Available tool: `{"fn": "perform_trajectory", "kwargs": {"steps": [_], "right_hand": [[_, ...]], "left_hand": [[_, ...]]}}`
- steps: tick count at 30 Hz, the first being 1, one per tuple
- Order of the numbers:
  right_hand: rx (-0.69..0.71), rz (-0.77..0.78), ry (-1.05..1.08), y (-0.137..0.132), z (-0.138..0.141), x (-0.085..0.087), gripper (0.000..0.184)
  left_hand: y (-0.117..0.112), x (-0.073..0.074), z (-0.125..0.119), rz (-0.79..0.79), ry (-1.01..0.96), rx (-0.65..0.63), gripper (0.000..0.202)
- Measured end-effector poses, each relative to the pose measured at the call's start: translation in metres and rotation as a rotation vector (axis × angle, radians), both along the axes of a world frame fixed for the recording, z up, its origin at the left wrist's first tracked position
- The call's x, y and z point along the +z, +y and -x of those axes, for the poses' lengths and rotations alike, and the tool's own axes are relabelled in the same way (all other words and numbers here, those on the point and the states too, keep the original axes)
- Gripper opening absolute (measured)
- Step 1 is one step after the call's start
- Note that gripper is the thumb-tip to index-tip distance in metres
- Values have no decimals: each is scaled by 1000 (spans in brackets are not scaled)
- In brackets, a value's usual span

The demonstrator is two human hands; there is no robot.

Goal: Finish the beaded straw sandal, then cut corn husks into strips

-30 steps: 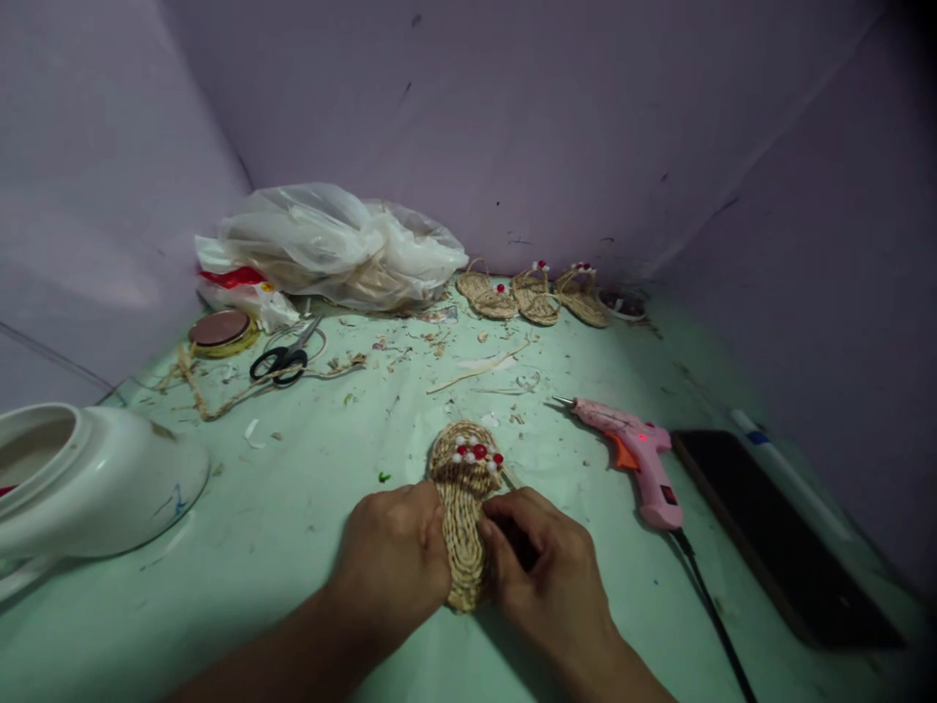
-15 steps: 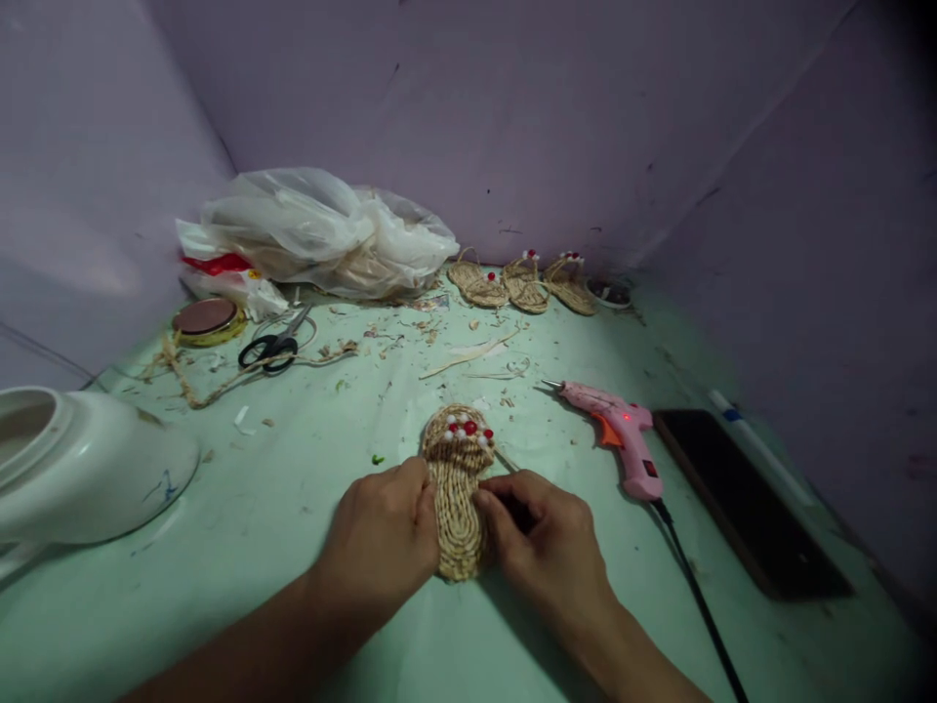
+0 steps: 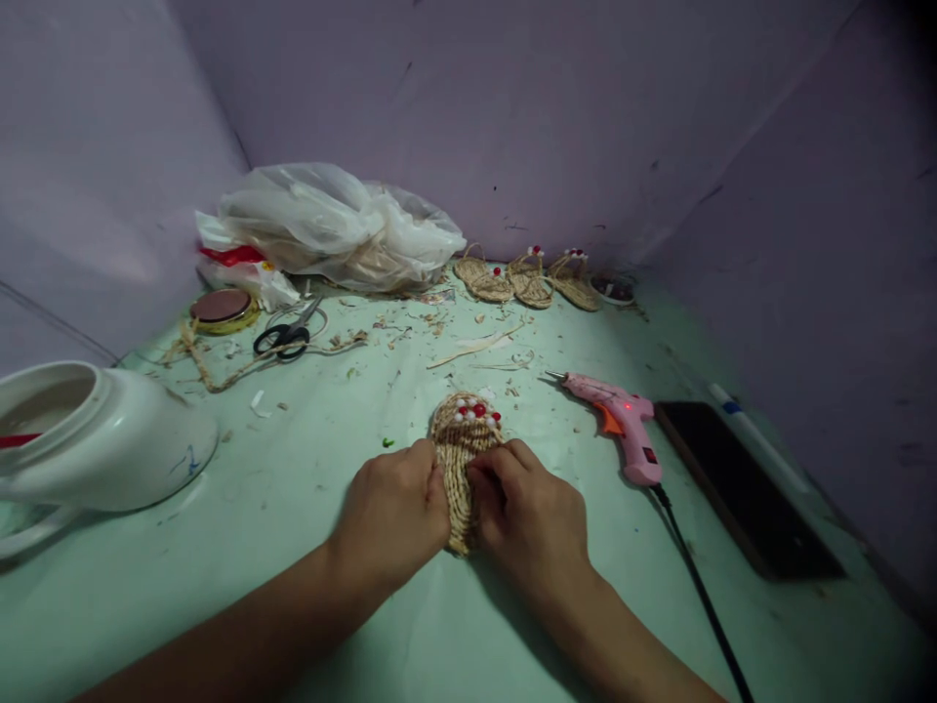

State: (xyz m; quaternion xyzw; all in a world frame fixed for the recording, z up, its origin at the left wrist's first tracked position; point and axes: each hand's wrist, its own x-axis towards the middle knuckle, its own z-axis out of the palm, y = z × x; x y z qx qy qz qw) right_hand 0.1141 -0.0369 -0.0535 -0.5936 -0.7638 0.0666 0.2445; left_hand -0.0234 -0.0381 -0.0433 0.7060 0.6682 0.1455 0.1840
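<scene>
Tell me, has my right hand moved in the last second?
Yes. Against the small woven straw sandal with red and white beads, the right hand has slid left onto the sole, closer to the left hand.

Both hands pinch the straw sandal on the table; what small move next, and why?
Probably press the straw sandal flat on the table: left hand and right hand squeeze its middle from both sides, and the glue gun beside them shows a red light.
</scene>
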Motion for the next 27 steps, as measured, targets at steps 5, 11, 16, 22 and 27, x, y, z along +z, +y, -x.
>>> {"fn": "perform_trajectory", "kwargs": {"steps": [5, 11, 16, 22, 27], "right_hand": [[156, 5, 159, -4, -10, 12, 12], [128, -163, 411, -7, -34, 18, 22], [98, -63, 612, -6, -36, 20, 22], [-104, 104, 969, -2, -45, 31, 18], [-158, 355, 676, 4, -48, 24, 22]], "left_hand": [[1, -1, 1, -9, -48, 5, 15], [0, -2, 1, -18, -49, 14, 16], [0, -3, 2, -32, -45, 7, 16], [1, -4, 2, -19, -59, 21, 16], [2, -3, 3, -21, -76, 30, 16]]}}
